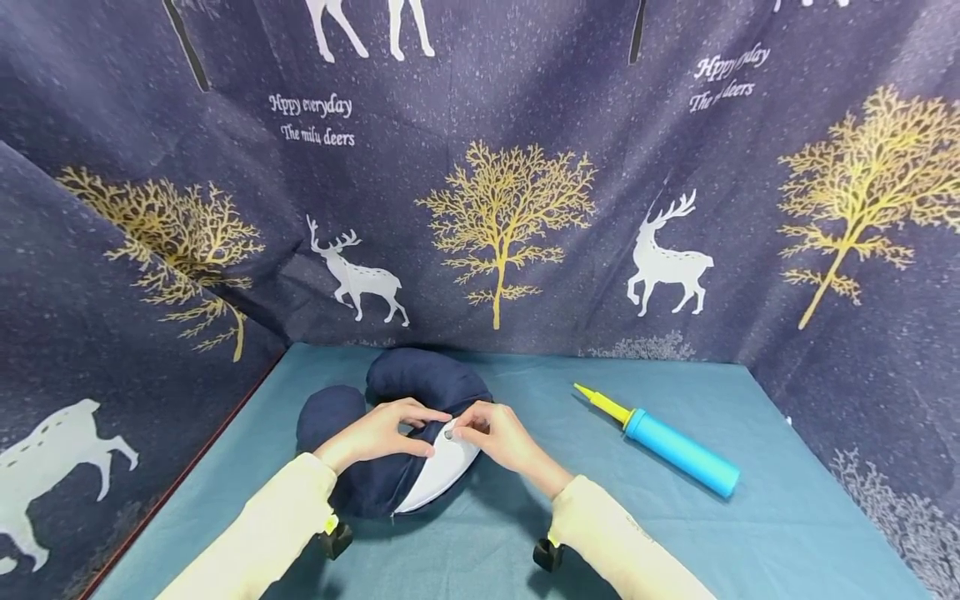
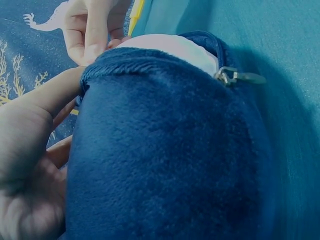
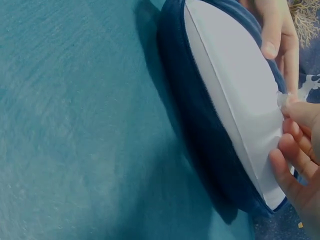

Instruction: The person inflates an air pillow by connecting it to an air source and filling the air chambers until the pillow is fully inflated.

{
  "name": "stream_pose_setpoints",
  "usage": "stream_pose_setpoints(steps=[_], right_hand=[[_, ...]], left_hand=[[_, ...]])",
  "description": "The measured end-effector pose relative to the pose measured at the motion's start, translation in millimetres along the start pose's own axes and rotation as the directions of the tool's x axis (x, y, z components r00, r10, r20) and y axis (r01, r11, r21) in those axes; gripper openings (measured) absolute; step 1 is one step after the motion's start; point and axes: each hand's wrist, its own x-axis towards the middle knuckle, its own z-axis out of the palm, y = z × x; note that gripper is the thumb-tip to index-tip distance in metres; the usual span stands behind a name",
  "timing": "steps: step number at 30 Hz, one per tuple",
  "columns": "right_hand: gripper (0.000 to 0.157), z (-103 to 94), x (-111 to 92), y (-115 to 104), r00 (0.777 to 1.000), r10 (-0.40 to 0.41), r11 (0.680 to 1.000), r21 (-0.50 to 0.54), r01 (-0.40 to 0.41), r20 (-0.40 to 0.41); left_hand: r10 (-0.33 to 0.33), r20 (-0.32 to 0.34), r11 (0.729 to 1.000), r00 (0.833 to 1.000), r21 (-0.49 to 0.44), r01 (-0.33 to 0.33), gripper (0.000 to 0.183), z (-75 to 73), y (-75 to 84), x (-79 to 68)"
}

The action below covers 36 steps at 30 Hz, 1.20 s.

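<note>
A navy plush U-shaped neck pillow (image 1: 427, 375) lies on the table, its cover unzipped along one side. White inner material (image 1: 438, 475) shows through the gap; the metal zipper pull (image 2: 250, 77) hangs at one end in the left wrist view. My left hand (image 1: 386, 433) holds the cover beside the opening, thumb on the near side and fingers reaching over the far edge. Opposite it, my right hand (image 1: 491, 429) pinches a small clear valve (image 3: 282, 99) on the white material between thumb and forefinger. Its other fingers rest against the white surface in the right wrist view.
To the right lies a blue hand pump (image 1: 682, 454) with a yellow nozzle (image 1: 600, 402) pointing away to the left. Blue-green cloth (image 1: 487, 550) covers the table. Behind and at the sides hangs a dark curtain (image 1: 525, 100) printed with deer and trees.
</note>
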Motion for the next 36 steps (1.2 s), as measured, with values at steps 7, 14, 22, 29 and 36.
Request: stream_pose_setpoints(steps=[7, 14, 22, 29, 36], right_hand=[[0.004, -4.1, 0, 3, 1.0, 0.009, 0.999, 0.033, -0.009, -0.006], [0.007, -3.6, -1, 4, 1.0, 0.007, 0.999, 0.033, -0.006, -0.028], [0.006, -8.6, 0, 6, 0.998, 0.021, 1.0, -0.001, -0.021, -0.055], [0.005, -10.7, 6, 10, 0.995, -0.035, 0.999, -0.045, 0.03, -0.093], [0.012, -11.0, 15, 12, 0.992, -0.081, 0.992, -0.1, 0.071, -0.094]], left_hand=[[0.049, -0.026, 0.997, 0.998, 0.058, -0.047, 0.053, 2.4, -0.4, -1.3], [0.073, -0.086, 0.991, 0.994, 0.122, -0.062, 0.058, 6.2, 2.1, -3.2], [0.068, -0.073, 0.991, 0.995, 0.117, -0.059, 0.058, 6.7, 0.0, -5.6], [0.089, -0.077, 0.99, 0.993, 0.116, -0.08, 0.058, 5.0, -1.1, -8.4], [0.061, -0.058, 0.994, 0.996, 0.089, -0.056, 0.06, 2.8, 1.7, -9.9]])
